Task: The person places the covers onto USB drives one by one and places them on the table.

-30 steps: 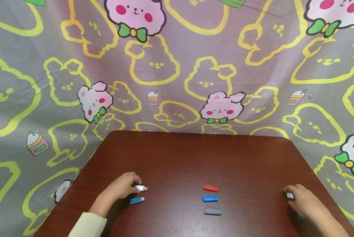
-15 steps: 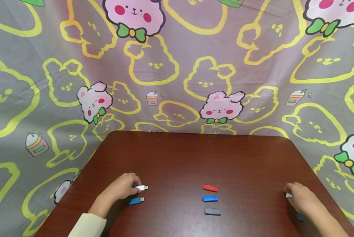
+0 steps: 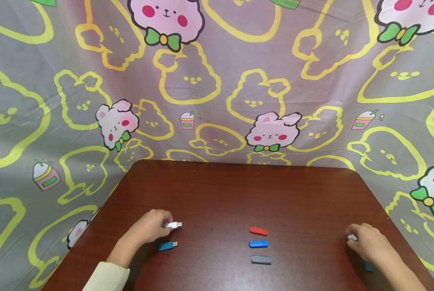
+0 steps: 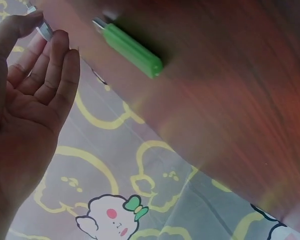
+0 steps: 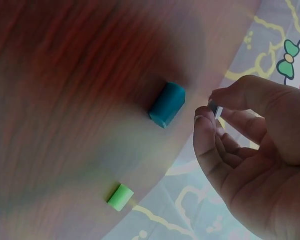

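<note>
In the head view my left hand (image 3: 152,227) pinches a white USB flash drive (image 3: 172,225), its metal plug pointing right. A teal USB flash drive (image 3: 167,245) lies on the table just nearer than that hand. The left wrist view has a green USB flash drive (image 4: 133,49) on the table beside the hand. On the right, my right hand (image 3: 370,243) pinches a small white cap (image 3: 352,237), partly hidden by the fingers. Beneath that hand lie a teal cap (image 5: 168,104) and a light green cap (image 5: 120,197), plainest in the right wrist view.
Mid-table, a red stick (image 3: 258,231), a blue stick (image 3: 258,244) and a grey stick (image 3: 261,260) the size of flash drives lie in a column between the hands. The brown table (image 3: 217,194) ends at a patterned cloth (image 3: 217,93) at the back and sides.
My left hand has shifted slightly away from the teal flash drive, bringing the white flash drive along. My right hand has moved a little left with the white cap, now more hidden by the fingers.
</note>
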`<action>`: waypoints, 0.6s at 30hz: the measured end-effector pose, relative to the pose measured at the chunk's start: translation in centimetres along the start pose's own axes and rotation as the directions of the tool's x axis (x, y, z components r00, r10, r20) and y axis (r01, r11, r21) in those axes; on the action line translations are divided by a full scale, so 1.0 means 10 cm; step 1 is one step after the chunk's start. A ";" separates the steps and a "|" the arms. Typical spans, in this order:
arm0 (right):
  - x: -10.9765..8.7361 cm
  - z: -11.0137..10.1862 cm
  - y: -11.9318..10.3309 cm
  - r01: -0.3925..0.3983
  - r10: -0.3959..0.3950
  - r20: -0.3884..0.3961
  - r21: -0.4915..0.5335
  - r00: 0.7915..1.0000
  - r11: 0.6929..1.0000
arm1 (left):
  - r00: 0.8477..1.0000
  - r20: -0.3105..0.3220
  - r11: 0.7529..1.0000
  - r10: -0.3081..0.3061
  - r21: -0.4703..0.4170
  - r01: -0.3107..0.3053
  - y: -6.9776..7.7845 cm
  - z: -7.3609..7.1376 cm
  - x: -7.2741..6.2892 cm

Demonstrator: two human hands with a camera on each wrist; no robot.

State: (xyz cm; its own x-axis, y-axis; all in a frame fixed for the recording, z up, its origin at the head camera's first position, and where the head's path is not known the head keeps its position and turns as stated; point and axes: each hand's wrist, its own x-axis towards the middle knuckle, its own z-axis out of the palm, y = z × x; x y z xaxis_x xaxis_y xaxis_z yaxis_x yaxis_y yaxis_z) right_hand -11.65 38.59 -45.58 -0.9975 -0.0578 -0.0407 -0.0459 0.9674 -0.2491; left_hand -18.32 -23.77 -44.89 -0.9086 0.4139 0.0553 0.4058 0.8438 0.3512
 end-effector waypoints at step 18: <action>-0.10 0.07 -0.35 0.088 -0.071 -0.185 0.086 0.980 0.992 | 0.984 -0.051 0.985 0.171 -0.021 -0.172 0.41 0.02 0.05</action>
State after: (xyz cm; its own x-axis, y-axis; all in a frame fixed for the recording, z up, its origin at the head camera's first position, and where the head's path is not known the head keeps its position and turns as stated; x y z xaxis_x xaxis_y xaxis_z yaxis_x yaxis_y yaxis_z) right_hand -10.43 35.11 -45.30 -0.9844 -0.0799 0.1565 -0.1289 0.9336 -0.3343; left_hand -17.12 -20.08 -43.59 -0.8296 0.5343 0.1620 0.5541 0.7525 0.3559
